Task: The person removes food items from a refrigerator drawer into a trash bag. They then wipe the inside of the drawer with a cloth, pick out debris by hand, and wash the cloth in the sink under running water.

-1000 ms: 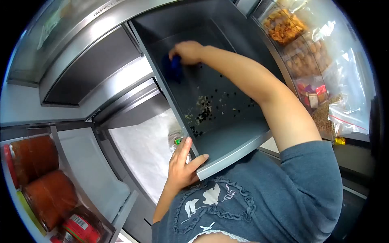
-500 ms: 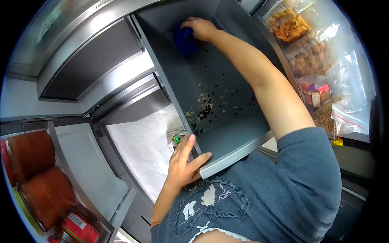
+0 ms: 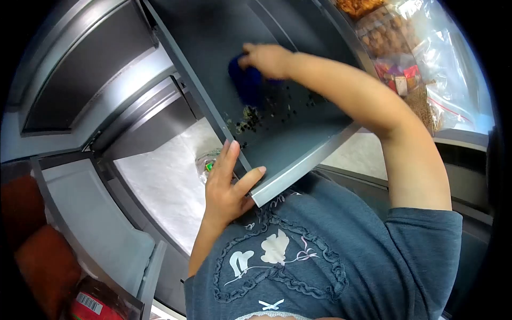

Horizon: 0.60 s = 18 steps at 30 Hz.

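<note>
A dark grey fridge drawer (image 3: 290, 173) is pulled out in front of my body. Inside it, my right hand (image 3: 266, 61) grips a dark blue cloth (image 3: 246, 85) against the drawer floor; motion blurs both a little. Black bits and pale crumbs (image 3: 249, 121) lie scattered on the floor, thickest just below the cloth. My left hand (image 3: 223, 189) clasps the drawer's near left corner, thumb over the inner side and fingers along the outer wall.
Left of the drawer is an open fridge door with a white bin (image 3: 96, 205) and red-brown packages (image 3: 48, 266). A frosty white surface (image 3: 160, 176) shows below. To the right, a door shelf holds bagged and boxed food (image 3: 392, 37).
My right hand has drawn the blue cloth from the drawer's far end toward me, reaching the crumbs. The camera view has shifted; my left hand keeps its hold on the corner.
</note>
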### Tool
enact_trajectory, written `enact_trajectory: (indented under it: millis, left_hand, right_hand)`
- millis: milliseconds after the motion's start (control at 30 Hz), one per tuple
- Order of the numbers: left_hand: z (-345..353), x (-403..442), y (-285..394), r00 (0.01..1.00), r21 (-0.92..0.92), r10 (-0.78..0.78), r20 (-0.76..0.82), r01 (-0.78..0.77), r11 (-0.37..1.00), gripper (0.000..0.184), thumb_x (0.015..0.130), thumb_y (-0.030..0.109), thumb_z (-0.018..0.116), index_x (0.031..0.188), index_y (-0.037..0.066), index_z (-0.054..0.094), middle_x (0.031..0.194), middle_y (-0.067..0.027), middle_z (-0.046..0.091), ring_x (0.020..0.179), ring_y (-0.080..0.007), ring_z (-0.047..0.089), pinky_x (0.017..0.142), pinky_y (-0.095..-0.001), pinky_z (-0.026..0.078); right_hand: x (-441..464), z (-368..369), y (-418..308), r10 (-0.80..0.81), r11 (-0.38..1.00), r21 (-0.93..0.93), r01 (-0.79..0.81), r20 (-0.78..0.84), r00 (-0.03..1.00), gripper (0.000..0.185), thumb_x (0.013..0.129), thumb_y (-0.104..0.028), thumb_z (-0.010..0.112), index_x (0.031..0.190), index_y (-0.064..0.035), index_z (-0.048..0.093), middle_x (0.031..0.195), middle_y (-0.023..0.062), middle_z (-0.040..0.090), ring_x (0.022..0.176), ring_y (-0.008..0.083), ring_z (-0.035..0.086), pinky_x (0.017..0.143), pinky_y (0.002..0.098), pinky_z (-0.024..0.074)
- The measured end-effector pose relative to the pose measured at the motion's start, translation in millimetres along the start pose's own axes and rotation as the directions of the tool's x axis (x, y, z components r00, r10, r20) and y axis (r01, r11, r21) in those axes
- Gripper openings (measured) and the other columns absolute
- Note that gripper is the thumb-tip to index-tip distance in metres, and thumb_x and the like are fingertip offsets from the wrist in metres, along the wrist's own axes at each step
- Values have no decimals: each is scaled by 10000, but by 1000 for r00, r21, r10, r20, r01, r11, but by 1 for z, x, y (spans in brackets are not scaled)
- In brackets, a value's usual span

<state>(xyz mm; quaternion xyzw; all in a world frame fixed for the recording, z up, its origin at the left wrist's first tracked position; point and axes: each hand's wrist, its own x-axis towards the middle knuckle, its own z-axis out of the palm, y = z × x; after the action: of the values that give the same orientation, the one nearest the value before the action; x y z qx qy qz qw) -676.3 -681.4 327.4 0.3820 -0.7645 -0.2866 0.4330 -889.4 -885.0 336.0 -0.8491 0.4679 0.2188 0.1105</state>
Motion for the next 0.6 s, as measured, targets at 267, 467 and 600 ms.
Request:
enact_trajectory:
  millis: [267,467,600]
  left_hand:
    - [0,5,-2,999,21,34,-14,-33,999,471,520,214,750,967,193,604,1301,-186,362,1102,-394,459,836,-406,442]
    - [-1,5,-1,1000,38,24,-17,-24,999,472,519,213,742,969,194,600,1296,-173,375,1091,-395,466,828,-410,444]
    - [-3,1,-2,1000,30,8,-18,-7,1000,478,515,202,742,971,189,598,1293,-165,384,1092,-395,465,829,-412,439]
  right_hand:
    - [6,80,63,265,944,-201,-263,-17,964,546,718,-25,580,1226,-115,402,1211,174,379,1053,347,465,860,394,436]
    - [-34,83,22,528,840,-127,-527,412,742,556,743,-97,587,1246,-74,350,1222,254,336,1117,387,411,895,426,405]
    - [-34,87,8,542,810,-168,-562,580,608,604,746,-115,588,1278,-82,303,1285,262,254,1163,401,366,924,425,381]
